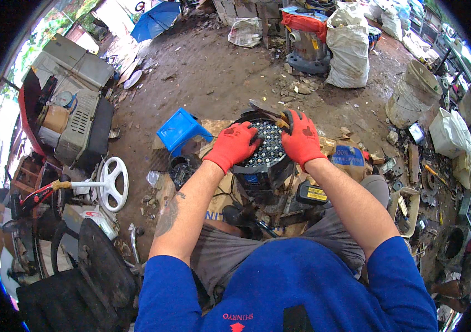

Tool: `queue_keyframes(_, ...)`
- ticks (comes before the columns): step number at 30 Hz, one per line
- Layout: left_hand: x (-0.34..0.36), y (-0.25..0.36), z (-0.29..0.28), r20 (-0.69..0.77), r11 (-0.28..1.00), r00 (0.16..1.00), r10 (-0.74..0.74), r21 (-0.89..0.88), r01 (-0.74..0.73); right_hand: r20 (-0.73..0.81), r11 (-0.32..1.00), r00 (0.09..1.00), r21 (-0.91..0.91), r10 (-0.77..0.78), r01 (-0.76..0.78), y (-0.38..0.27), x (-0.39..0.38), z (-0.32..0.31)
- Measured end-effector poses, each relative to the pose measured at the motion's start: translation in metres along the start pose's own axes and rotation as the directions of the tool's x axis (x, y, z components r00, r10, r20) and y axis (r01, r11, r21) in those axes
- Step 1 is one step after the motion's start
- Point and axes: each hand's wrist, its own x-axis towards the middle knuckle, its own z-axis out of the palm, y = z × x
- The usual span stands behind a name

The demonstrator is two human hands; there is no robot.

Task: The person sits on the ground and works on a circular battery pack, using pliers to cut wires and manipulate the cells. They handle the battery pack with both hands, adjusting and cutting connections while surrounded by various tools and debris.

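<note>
A round black casing (262, 178) packed with several cylindrical battery cells (267, 145) stands in front of me, between my knees. My left hand (234, 145), in a red glove, is closed on the left rim of this battery pack, fingers curled over its edge toward the cells. My right hand (303, 138), also red-gloved, is closed round a tool with a flat grey blade (264, 108) and a brownish handle part. The tool points left across the pack's far rim. Its handle end is mostly hidden by the glove, so its exact kind is unclear.
Flattened cardboard (169, 193) lies under the pack. Beside it are a blue plastic container (183, 129) and a black piece with a yellow label (311, 193). A white wheel (115, 184) and a black chair (94, 265) stand left; scrap and a bucket (412, 94) fill the right.
</note>
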Motion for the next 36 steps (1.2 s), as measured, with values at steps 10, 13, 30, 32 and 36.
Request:
queue_keyframes(10,-0.007,-0.018,0.011,-0.104,0.98,0.993,0.05,-0.187,-0.068,0.012,1.0,1.0,0.022,0.002,-0.002,-0.001,0.0,0.001)
queue_keyframes(13,-0.005,-0.017,0.014,-0.097,0.984,0.995,0.002,-0.178,-0.02,-0.022,1.0,1.0,0.013,-0.01,0.011,0.002,0.001,0.004)
queue_keyframes(30,-0.004,-0.021,0.017,-0.115,0.933,0.98,-0.162,-0.34,0.114,-0.016,0.999,1.0,0.032,0.011,-0.011,-0.005,-0.001,-0.001)
queue_keyframes(32,-0.003,-0.015,0.013,-0.136,0.914,0.979,-0.155,-0.395,0.09,-0.014,0.999,1.0,0.032,0.017,-0.016,-0.003,-0.001,-0.001)
queue_keyframes(36,-0.008,-0.02,0.01,-0.087,0.926,0.994,-0.064,-0.376,0.027,0.012,0.999,1.0,0.039,0.019,-0.019,-0.004,-0.001,-0.002)
